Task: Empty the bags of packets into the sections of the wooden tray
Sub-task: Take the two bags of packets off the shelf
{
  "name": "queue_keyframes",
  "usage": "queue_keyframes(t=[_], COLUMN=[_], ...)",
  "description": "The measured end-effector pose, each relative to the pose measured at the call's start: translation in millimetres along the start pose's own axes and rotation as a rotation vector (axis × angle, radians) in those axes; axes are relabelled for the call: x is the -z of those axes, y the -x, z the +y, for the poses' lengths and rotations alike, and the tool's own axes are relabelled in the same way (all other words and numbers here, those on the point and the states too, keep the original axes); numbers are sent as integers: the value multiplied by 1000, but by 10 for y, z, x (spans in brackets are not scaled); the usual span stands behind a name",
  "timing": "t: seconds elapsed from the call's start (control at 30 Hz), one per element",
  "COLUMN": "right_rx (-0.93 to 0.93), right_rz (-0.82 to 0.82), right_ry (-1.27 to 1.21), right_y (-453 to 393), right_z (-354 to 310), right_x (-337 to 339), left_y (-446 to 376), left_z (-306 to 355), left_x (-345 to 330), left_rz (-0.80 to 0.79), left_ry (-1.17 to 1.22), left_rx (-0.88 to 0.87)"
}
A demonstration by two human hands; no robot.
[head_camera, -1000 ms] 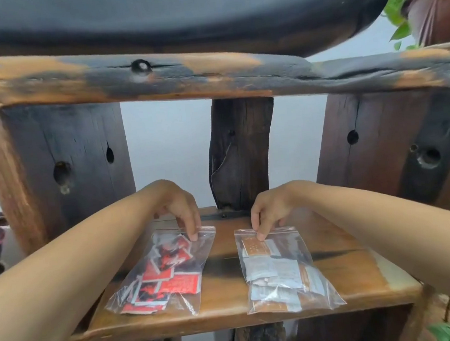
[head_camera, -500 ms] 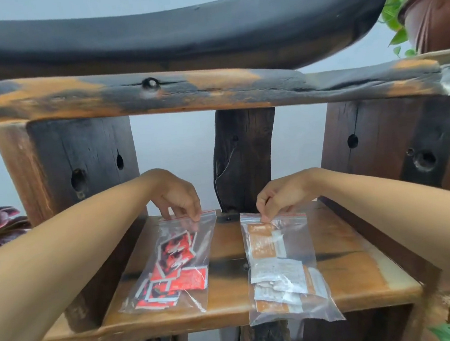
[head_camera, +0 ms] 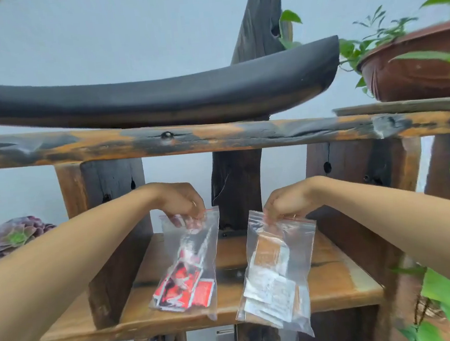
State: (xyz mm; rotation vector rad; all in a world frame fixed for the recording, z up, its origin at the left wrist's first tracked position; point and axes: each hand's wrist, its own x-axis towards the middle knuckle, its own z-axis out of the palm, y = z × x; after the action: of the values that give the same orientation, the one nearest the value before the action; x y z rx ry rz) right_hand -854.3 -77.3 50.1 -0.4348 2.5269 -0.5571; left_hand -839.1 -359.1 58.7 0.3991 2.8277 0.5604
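We hold both bags by their zip edges over the wooden shelf (head_camera: 335, 267). Left hand (head_camera: 183, 202) pinches the red-packet bag (head_camera: 186, 267) at 10 o'clock of shelf centre; right hand (head_camera: 287, 201) pinches the white-packet bag (head_camera: 278, 275) at 3 o'clock. Each grip is clamped on plastic. No tray is visible. We judge it best to lift squarely, seals upward, so no packets spill.

I see my left hand (head_camera: 183, 202) pinching the top of a clear bag of red packets (head_camera: 187, 267); my right hand (head_camera: 287, 201) pinches a bag of white and orange packets (head_camera: 276, 272); both hang over a wooden shelf (head_camera: 338, 272), beneath a dark curved board (head_camera: 156, 97)
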Motion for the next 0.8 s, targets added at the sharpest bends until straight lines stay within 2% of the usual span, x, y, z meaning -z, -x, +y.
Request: queue_keyframes(t=[0.13, 0.47, 0.8], right_rx=[-31, -2, 20], right_rz=[-6, -93, -5], right_ry=[-6, -107, -177], right_y=[259, 1027, 1838], right_z=[-80, -273, -132], right_x=[-26, -162, -313], left_y=[232, 852, 1248], left_z=[131, 430, 925], left_x=[-12, 19, -78], left_rz=[49, 4, 10], left_ry=[-8, 24, 127], left_rx=[-35, -48, -128])
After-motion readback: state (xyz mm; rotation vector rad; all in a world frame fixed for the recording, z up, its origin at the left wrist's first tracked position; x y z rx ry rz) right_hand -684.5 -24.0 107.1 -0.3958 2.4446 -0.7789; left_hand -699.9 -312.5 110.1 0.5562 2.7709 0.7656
